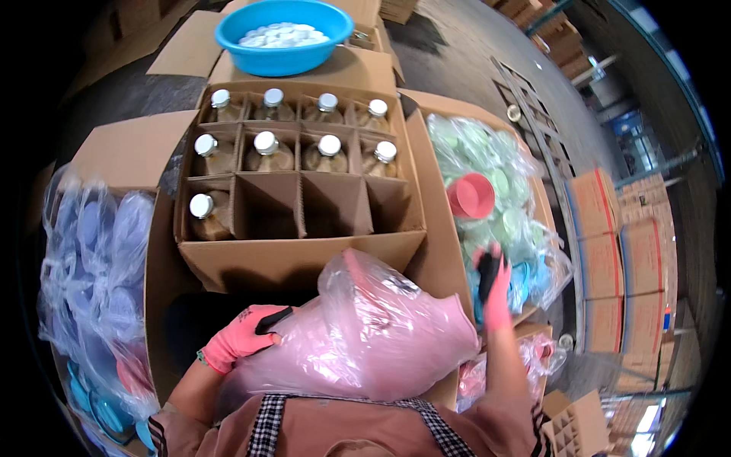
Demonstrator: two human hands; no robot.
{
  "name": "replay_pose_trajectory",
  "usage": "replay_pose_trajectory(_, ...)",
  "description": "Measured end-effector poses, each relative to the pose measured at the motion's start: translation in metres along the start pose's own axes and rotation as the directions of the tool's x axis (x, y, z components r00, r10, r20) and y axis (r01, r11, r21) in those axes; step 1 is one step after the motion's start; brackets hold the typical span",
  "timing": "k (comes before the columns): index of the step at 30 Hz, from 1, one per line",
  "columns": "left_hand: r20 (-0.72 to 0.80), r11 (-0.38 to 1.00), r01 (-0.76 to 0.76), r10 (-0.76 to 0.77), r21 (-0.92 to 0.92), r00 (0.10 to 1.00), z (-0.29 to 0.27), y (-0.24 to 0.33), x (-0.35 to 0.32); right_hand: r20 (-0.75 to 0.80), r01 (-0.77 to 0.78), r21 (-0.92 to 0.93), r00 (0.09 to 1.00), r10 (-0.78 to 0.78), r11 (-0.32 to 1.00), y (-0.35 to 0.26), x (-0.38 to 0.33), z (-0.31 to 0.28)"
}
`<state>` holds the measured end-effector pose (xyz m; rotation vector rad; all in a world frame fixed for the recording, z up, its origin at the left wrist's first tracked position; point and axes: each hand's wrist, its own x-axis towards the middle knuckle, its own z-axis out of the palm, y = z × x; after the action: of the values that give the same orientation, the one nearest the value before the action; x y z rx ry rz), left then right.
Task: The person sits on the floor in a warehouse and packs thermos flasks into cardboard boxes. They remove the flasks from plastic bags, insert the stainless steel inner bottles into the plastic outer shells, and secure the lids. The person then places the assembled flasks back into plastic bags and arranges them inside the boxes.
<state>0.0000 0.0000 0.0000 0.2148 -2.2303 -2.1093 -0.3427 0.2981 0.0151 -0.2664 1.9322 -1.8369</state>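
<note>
A large pink vessel, perhaps a stack of pink containers, lies on its side across my lap in a clear plastic bag. My left hand, in a pink glove with dark fingers, is closed on the bagged vessel's left side. My right hand, gloved alike, hovers off the vessel's right end with fingers apart and nothing in it; they are slightly blurred. Just beyond that hand is a red cup, lying on bagged green items. Ahead stands an open carton with cardboard dividers; capped bottles fill most of its compartments.
A blue basin of white caps sits behind the carton. Bagged purple containers fill a box at left, with blue pieces below. Stacked cartons and a metal frame stand at right. Bagged red items lie near my right forearm.
</note>
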Motion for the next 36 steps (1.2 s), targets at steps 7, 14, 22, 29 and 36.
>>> replay_pose_trajectory(7, 0.048, 0.865, -0.283, 0.290, 0.414, 0.956, -0.007, 0.012, 0.013, 0.182, -0.181, 0.116, 0.971, 0.158, 0.977, -0.048, -0.119, 0.127)
replay_pose_trajectory(14, -0.277, 0.905, -0.375, 0.420, 0.201, 0.864, -0.008, -0.006, 0.002, 0.356, -0.122, -0.163, 0.918, 0.173, 0.979, -0.041, -0.103, 0.213)
replay_pose_trajectory(22, -0.443, 0.975, -0.130, 0.199, 0.181, 0.874, -0.029, 0.009, -0.113, 0.552, 0.002, -0.260, 0.821, 0.147, 0.965, -0.006, -0.096, 0.310)
replay_pose_trajectory(29, -0.743, 0.892, -0.323, -0.021, -0.316, 0.668, -0.065, -0.007, -0.101, 0.627, 0.072, -0.304, 0.766, 0.142, 0.950, 0.009, -0.099, 0.332)
replay_pose_trajectory(36, -0.326, 0.891, -0.314, 0.419, 0.329, 0.848, -0.015, 0.011, -0.090, 0.704, 0.244, -0.396, 0.699, 0.123, 0.885, -0.053, -0.083, 0.291)
